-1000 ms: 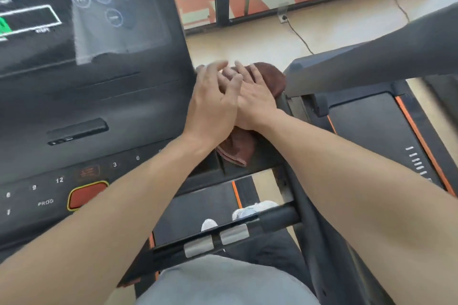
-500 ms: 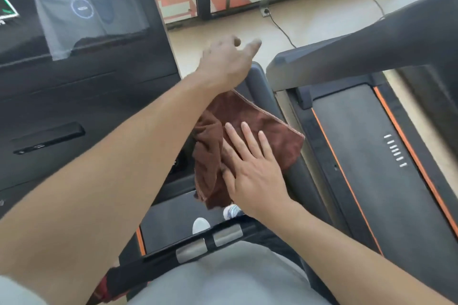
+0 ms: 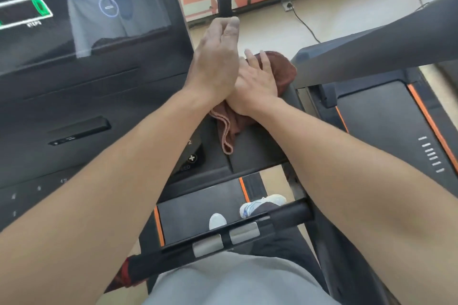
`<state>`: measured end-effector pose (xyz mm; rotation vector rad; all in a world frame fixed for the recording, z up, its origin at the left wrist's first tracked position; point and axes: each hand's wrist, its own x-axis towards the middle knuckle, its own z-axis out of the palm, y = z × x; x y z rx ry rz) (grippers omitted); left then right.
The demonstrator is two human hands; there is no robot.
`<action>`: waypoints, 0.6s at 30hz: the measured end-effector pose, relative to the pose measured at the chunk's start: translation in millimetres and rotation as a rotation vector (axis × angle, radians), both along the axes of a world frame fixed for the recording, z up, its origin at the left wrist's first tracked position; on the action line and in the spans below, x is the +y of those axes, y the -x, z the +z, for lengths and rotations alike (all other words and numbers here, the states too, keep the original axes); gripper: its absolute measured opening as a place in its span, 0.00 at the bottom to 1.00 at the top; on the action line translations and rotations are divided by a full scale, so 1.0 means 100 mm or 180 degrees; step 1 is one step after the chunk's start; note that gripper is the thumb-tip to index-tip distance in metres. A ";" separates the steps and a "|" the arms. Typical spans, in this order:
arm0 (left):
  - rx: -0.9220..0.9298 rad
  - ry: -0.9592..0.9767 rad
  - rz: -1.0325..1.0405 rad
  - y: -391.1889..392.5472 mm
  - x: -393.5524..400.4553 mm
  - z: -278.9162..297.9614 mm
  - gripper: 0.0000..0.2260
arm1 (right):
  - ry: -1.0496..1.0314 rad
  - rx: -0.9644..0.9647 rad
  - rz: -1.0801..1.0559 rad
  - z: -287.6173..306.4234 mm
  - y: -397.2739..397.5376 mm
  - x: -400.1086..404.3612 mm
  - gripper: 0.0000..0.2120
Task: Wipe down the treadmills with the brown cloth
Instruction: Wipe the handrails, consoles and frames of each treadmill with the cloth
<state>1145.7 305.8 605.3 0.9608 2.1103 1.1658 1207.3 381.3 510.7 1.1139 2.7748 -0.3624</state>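
treadmill (image 3: pixel 86 86) console fills left | right hand (image 3: pixel 256 82) flat on brown cloth (image 3: pixel 282 67), pressing it onto the console's right arm, grip holding nothing | left hand (image 3: pixel 215 57) above it, fingers loosely curled, grip empty

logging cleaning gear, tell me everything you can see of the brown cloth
The brown cloth is a soft, towel-like rag in reddish brown, with a paler stitched hem showing on the corner that droops toward the person. It lies bunched and folded on the dark right handrail of the treadmill, beside the console. The right hand presses flat on its middle, hiding much of it; the left hand crosses above, and whether it touches the cloth cannot be told.
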 end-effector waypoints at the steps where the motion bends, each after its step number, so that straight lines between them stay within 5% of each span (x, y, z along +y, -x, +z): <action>1: -0.0035 0.0015 0.0020 0.01 -0.04 -0.02 0.16 | 0.0005 0.0020 0.0024 0.02 0.01 0.07 0.27; 5: 0.0071 0.0062 0.0010 0.03 -0.19 -0.04 0.16 | 0.0017 0.0374 -0.0362 0.05 -0.24 0.29 0.25; 11: -0.0192 -0.0179 -0.0200 -0.04 -0.22 -0.13 0.16 | 0.1125 0.0990 -0.1288 0.00 -1.00 0.06 0.31; 15: -0.0253 -0.0303 -0.0232 0.00 -0.20 -0.11 0.17 | 0.0168 0.0136 -0.1134 -0.07 -1.43 -0.67 0.30; 18: -0.0260 -0.0335 -0.0193 0.07 -0.21 -0.07 0.18 | -0.0395 -0.0127 -0.0298 -0.10 -1.31 -1.07 0.30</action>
